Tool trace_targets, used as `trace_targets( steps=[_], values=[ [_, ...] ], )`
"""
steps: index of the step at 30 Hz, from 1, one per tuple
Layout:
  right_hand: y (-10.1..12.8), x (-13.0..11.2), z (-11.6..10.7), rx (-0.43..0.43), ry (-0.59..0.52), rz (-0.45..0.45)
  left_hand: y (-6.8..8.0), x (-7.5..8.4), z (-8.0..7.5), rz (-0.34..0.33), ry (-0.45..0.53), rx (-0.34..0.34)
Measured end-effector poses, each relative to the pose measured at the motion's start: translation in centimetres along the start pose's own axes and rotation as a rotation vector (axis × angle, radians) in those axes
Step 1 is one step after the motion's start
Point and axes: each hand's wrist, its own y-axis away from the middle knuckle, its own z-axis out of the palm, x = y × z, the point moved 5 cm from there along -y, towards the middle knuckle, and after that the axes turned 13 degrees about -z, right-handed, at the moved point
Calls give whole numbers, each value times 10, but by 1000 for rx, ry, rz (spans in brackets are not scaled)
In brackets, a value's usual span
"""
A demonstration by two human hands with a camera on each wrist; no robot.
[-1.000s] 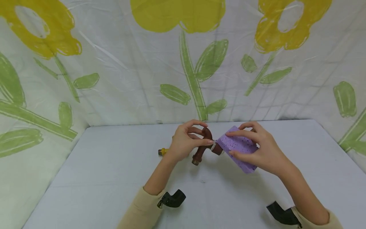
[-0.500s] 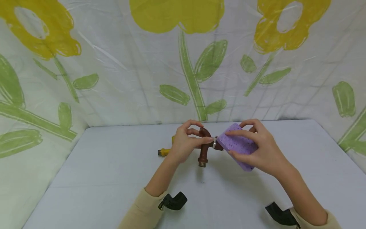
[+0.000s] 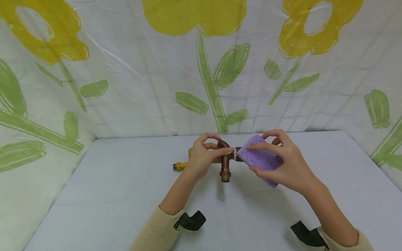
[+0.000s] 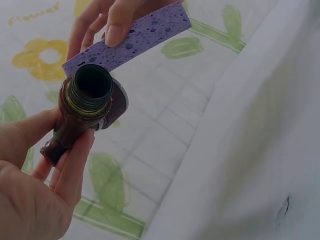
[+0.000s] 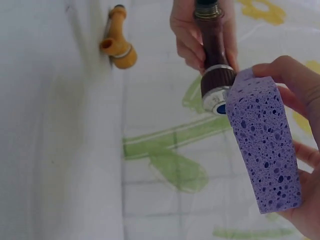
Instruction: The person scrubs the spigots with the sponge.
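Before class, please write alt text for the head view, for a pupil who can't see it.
A person's right hand holds a purple sponge up to a brown tap gripped by the left hand, above a white table. A yellow fitting is partly hidden behind the left hand; yellow flowers decorate the backdrop.

text: "flower" | yellow lettering [image 4: 34, 13] | on: patterned backdrop [image 4: 150, 105] | left wrist view

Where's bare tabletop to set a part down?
Free: white table left of the left forearm and yellow tap, right of the right forearm, and near-centre between both forearms. Crowded: farther back at centre, with the left hand holding the brown tap, the right hand the purple sponge.
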Motion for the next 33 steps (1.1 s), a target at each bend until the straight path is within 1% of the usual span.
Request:
trace_targets(
  steps=[3, 8, 13, 16, 19, 23, 29, 33],
  values=[
    [0, 0, 1, -7, -7, -5, -2, -2, -1, -34, 43, 2],
    [0, -1, 0, -13, -48, 3, -4, -4, -2, -80, 126, -10],
    [1, 2, -3, -4, -101, 36, -5, -4, -4, -83, 215, -45],
    [1, 3, -4, -6, -121, 40, -6, -4, -5, -75, 248, -74],
    [0, 4, -3, -5, -127, 21, -6, -4, -6, -63, 247, -97],
    [0, 4, -3, 6, -131, 15, -5, -3, -4, -46, 218, -113],
    [0, 4, -5, 29, -145, 58, -4, -1, -2, -20, 183, -134],
    [2, 10, -4, 19, -212, 122, -3, 0, -2, -6, 182, -153]
  ],
)
